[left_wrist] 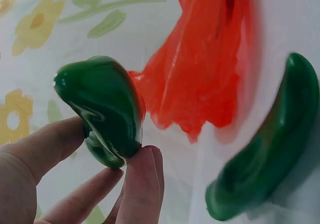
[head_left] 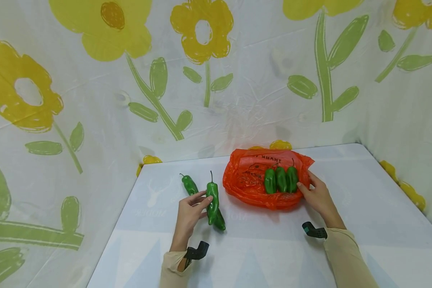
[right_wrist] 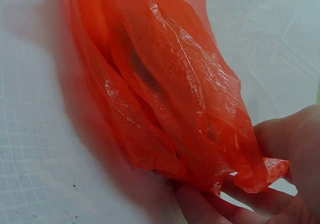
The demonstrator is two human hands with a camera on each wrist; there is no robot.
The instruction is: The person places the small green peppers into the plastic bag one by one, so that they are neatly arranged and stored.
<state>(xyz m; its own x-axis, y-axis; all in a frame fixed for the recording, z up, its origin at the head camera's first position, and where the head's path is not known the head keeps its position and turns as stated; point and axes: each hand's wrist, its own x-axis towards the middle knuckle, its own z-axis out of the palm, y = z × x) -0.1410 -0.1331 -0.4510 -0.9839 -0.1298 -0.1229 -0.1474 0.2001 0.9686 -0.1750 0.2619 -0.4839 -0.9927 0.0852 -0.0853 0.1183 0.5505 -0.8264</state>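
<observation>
My left hand (head_left: 188, 220) pinches a glossy green pepper (head_left: 213, 200), its thin stem pointing up, between thumb and fingers. Beneath it, a second green pepper (head_left: 189, 185) lies slantwise on the table, partly hidden by the hand. In the left wrist view, the held pepper (left_wrist: 107, 103) shows end-on, with the other pepper (left_wrist: 270, 149) to its right. A red plastic bag (head_left: 252, 196) lies spread open, with three green peppers (head_left: 281, 180) side by side in its right part. At its right edge, my right hand (head_left: 320, 198) grips the thin plastic (right_wrist: 165, 83) between thumb and fingers.
A white table (head_left: 273, 244) with pale blue printed shapes carries everything. A hanging sheet (head_left: 244, 92) with yellow flowers stands close behind its back edge. Black wrist-worn cameras sit on the left wrist (head_left: 197, 251) and the right wrist (head_left: 314, 231).
</observation>
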